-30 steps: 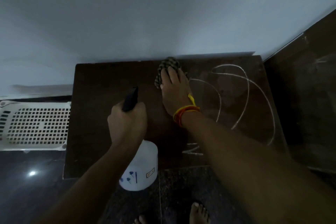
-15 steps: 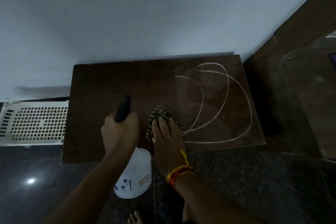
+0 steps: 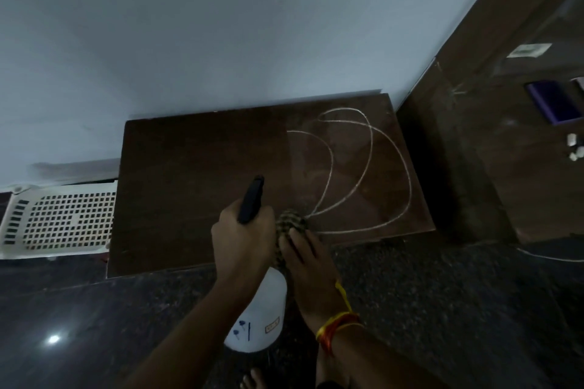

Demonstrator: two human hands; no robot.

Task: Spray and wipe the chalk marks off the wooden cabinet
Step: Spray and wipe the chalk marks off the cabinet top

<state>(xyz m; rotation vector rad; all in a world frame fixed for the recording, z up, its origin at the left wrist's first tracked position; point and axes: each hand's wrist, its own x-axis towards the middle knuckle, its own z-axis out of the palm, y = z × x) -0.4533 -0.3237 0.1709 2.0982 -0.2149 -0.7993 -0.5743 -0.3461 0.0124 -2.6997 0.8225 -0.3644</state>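
Observation:
The dark wooden cabinet top [image 3: 189, 174] stands against the pale wall. White chalk loops [image 3: 369, 167] cover its right half; the left half shows no marks. My left hand [image 3: 243, 243] grips a white spray bottle [image 3: 257, 319] by its black nozzle head [image 3: 251, 199], held over the cabinet's front edge. My right hand [image 3: 306, 265] presses a checked cloth [image 3: 289, 224] onto the wood near the front edge, right beside the left hand, at the lower ends of the chalk lines.
A white perforated plastic basket [image 3: 60, 221] sits left of the cabinet. A tall dark wooden panel [image 3: 505, 136] rises on the right, with a purple object [image 3: 553, 104] beyond it. Dark speckled floor lies in front, and bare toes [image 3: 252, 380] show at the bottom.
My right hand has dragged the cloth from the cabinet's back edge down to the front edge. The chalk under that stroke is gone. The left hand kept hold of the bottle.

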